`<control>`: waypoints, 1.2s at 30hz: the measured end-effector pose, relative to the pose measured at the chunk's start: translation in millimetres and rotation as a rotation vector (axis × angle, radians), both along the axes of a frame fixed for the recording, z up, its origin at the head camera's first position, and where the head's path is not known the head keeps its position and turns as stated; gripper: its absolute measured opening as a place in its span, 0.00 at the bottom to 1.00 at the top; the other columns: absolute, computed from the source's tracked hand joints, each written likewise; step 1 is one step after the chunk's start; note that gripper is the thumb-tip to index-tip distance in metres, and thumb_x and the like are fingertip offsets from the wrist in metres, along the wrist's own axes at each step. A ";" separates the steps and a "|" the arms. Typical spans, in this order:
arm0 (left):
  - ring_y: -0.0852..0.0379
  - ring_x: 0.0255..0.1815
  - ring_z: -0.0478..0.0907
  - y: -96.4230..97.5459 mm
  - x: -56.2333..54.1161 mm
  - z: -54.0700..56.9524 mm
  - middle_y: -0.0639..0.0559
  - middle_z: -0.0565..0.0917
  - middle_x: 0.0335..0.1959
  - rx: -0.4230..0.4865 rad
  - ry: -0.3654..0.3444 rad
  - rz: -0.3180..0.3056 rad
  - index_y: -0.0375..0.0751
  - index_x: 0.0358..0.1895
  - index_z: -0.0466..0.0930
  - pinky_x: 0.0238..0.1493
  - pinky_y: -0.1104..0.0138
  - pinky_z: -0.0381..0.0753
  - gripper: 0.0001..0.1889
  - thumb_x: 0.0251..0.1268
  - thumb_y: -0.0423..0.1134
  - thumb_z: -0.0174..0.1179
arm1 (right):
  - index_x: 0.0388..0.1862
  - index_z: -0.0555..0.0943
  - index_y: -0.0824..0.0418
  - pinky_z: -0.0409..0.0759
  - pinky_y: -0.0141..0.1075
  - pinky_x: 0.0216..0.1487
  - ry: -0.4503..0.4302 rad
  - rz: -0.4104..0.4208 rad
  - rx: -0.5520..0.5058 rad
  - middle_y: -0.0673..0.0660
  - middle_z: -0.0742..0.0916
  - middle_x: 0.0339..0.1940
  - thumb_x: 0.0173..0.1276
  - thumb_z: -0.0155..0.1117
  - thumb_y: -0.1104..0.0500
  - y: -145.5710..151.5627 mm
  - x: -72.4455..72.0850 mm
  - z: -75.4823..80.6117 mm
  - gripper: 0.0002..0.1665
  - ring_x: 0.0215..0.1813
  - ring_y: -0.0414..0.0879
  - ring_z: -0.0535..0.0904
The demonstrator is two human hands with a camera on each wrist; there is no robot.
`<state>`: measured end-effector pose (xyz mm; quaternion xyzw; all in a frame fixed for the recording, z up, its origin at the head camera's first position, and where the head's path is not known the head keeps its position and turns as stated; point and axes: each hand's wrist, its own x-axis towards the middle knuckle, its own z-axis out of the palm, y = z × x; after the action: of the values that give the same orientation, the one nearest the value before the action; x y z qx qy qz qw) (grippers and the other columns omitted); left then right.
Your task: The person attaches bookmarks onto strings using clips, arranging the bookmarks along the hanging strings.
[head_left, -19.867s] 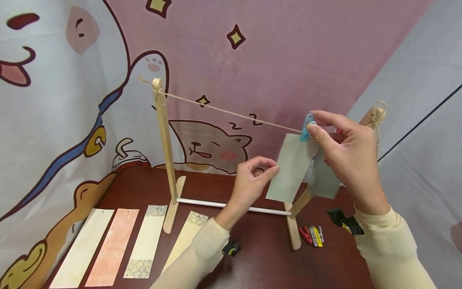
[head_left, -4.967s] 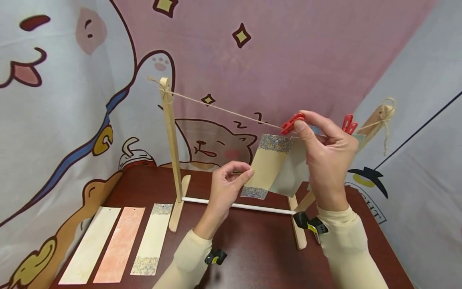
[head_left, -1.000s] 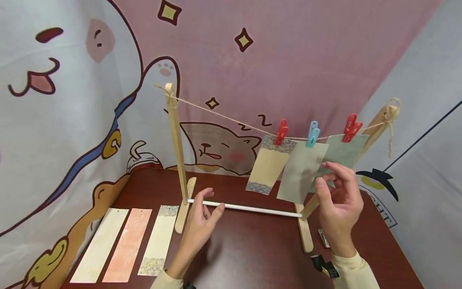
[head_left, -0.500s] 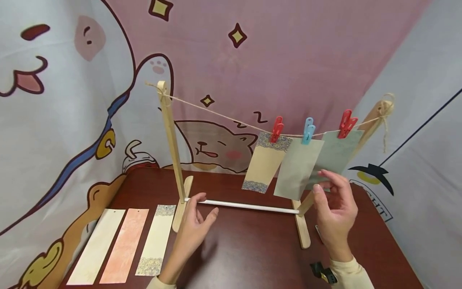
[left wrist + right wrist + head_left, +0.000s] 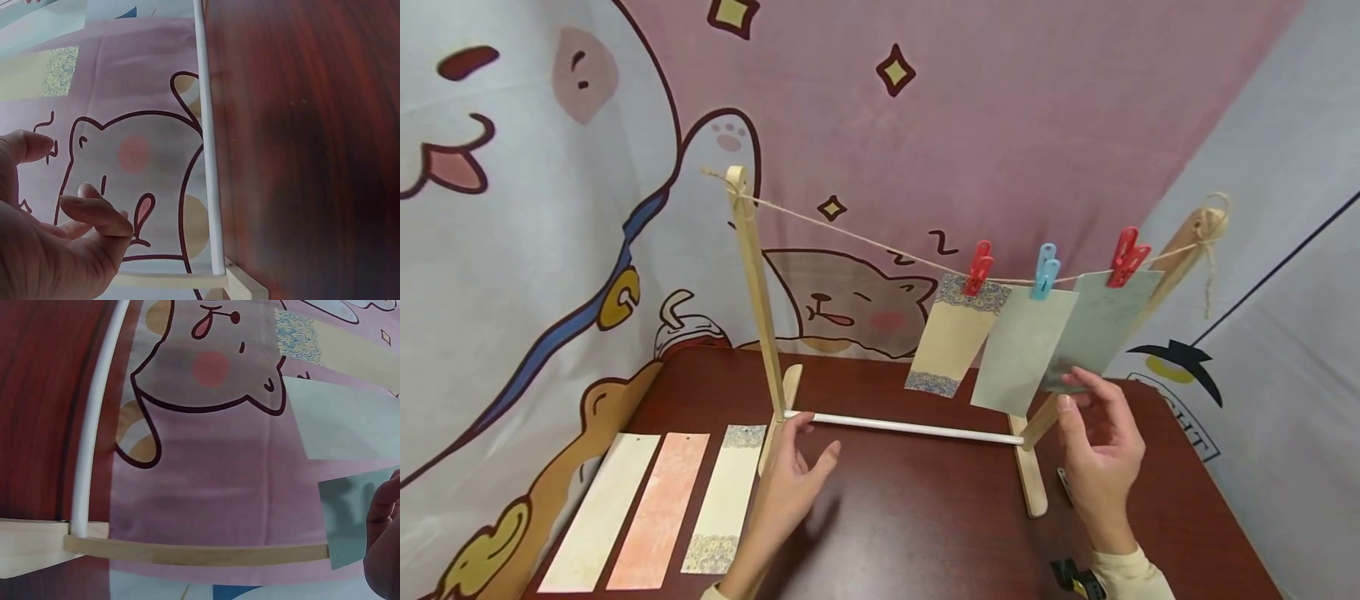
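Observation:
My left hand [image 5: 790, 471] hovers with loosely spread fingers by the foot of the left wooden post, nearest the cream bookmark with patterned ends [image 5: 722, 500]; it holds nothing. My right hand [image 5: 1105, 450] is raised below the hanging cards, fingers loosely bent and nothing between them. On the twine [image 5: 865, 239] hang a yellowish patterned bookmark [image 5: 955, 337] under a red clothespin [image 5: 979, 268], a pale grey-green one [image 5: 1022, 350] under a blue clothespin [image 5: 1045, 273], and a darker green one [image 5: 1101, 321] under another red clothespin [image 5: 1127, 258].
A plain cream bookmark [image 5: 598, 512] and a pink bookmark [image 5: 658, 510] lie at the table's left. The wooden rack's white crossbar [image 5: 910, 427] runs low between its posts. A small light clothespin [image 5: 1064, 485] lies partly hidden beside the right hand.
The yellowish patterned bookmark has gone from the table to the twine, clipped with a red clothespin. Both hands have let go; the left has since moved down and left, toward the bookmarks on the table.

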<state>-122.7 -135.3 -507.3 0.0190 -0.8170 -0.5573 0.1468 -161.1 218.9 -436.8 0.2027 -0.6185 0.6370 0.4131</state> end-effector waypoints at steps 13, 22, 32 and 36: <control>0.63 0.25 0.69 -11.9 6.5 -9.2 0.41 0.79 0.59 -0.053 0.004 0.021 0.38 0.67 0.78 0.27 0.68 0.71 0.27 0.69 0.40 0.74 | 0.63 0.78 0.85 0.70 0.24 0.28 -0.076 -0.012 0.001 0.69 0.87 0.50 0.72 0.61 0.82 16.6 0.2 -20.8 0.21 0.32 0.42 0.75; 0.62 0.28 0.70 -14.5 12.4 -11.5 0.43 0.80 0.58 -0.081 -0.015 0.060 0.39 0.67 0.79 0.31 0.67 0.72 0.26 0.69 0.41 0.74 | 0.64 0.78 0.84 0.73 0.23 0.29 -0.132 -0.017 -0.016 0.67 0.88 0.50 0.74 0.60 0.81 22.4 5.8 -25.8 0.21 0.35 0.42 0.78; 0.59 0.29 0.71 -17.6 16.7 -12.7 0.42 0.79 0.56 -0.109 -0.015 0.094 0.37 0.67 0.79 0.32 0.66 0.72 0.28 0.68 0.42 0.75 | 0.64 0.79 0.83 0.72 0.22 0.31 -0.178 -0.129 0.087 0.68 0.87 0.49 0.74 0.61 0.80 25.0 8.9 -28.1 0.20 0.37 0.42 0.77; 0.61 0.27 0.68 -19.3 19.0 -12.6 0.41 0.78 0.59 -0.146 -0.031 0.108 0.38 0.69 0.78 0.31 0.65 0.71 0.30 0.67 0.44 0.75 | 0.64 0.80 0.81 0.74 0.22 0.32 -0.217 -0.185 0.117 0.68 0.88 0.49 0.75 0.62 0.79 30.4 9.5 -36.1 0.20 0.39 0.43 0.78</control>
<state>-103.7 -154.6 -519.9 0.0607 -0.8554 -0.4872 0.1648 -151.6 249.2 -473.0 0.0985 -0.7117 0.5772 0.3881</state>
